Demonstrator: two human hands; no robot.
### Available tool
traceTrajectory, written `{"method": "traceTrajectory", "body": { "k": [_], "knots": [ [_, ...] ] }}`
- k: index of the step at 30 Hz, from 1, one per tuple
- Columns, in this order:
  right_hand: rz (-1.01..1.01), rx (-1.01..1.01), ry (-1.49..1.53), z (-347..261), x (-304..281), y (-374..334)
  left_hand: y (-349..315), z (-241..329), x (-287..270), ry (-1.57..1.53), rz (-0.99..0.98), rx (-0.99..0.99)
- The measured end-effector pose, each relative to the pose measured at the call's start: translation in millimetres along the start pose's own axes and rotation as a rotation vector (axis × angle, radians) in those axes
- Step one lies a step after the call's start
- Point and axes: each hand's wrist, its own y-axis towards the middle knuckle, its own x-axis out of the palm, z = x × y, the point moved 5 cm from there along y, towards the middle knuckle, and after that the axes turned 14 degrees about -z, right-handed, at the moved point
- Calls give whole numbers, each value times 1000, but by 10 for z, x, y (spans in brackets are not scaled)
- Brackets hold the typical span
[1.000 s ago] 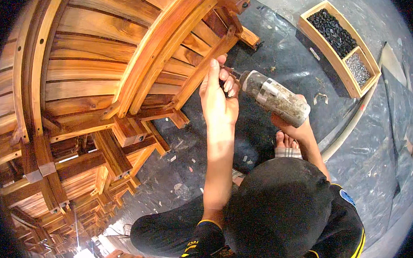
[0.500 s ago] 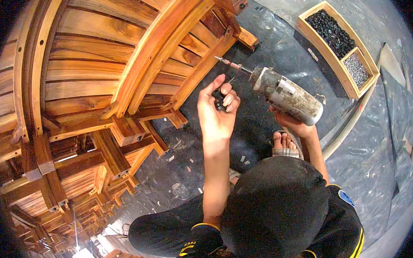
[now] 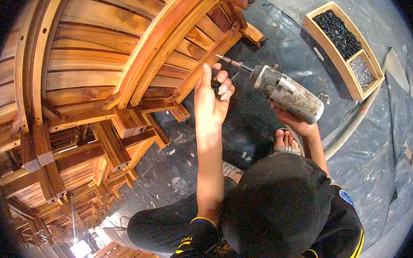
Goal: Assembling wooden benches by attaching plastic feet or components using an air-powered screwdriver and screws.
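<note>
**A:** Left hand [image 3: 212, 98] is up at centre frame, index finger stretched straight toward the curved slat above, the other fingers curled in around something small and dark. I can't tell what that is.

**B:** And the right hand [image 3: 295, 122]?

**A:** Just right of centre, wrapped from below around the grey, scuffed power drill [image 3: 287, 94]. Fingers closed on the rear of its body, firm grip. The drill lies tilted, nose aimed toward the upper left.

**B:** Where's the bit?

**A:** The drill bit [image 3: 231, 62] runs from the chuck up to the wooden rail [image 3: 210, 58] of the upturned wooden chair [image 3: 117, 63], tip right at the edge of that rail, just above the left fingertips. Whether it actually bites the wood, I can't tell.

**B:** Beyond the hands?

**A:** The chair fills the upper left, slats curving, legs and braces stacked toward the lower left. A dark sheet [image 3: 276, 35] covers the floor under the drill. Upper right, a wooden tray [image 3: 342, 68] with two compartments: dark pieces in the bigger one, pale metal bits in the smaller. A bare foot [image 3: 286, 140] shows below the drill, and the person's black cap [image 3: 277, 205] fills the lower centre.
</note>
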Motion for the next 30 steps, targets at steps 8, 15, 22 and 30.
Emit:
{"method": "traceTrajectory", "body": {
  "k": [8, 15, 22, 30],
  "knots": [
    [153, 170, 59, 156, -3, -64, 63, 28, 57, -54, 13, -12],
    [195, 184, 224, 170, 23, -72, 68, 44, -22, 9, -86, -41],
    [139, 134, 158, 114, -6, -32, 90, 59, 0, 3, 11, 2],
    [142, 173, 164, 118, 20, -40, 90, 70, -71, 71, -26, -60]
  ]
}}
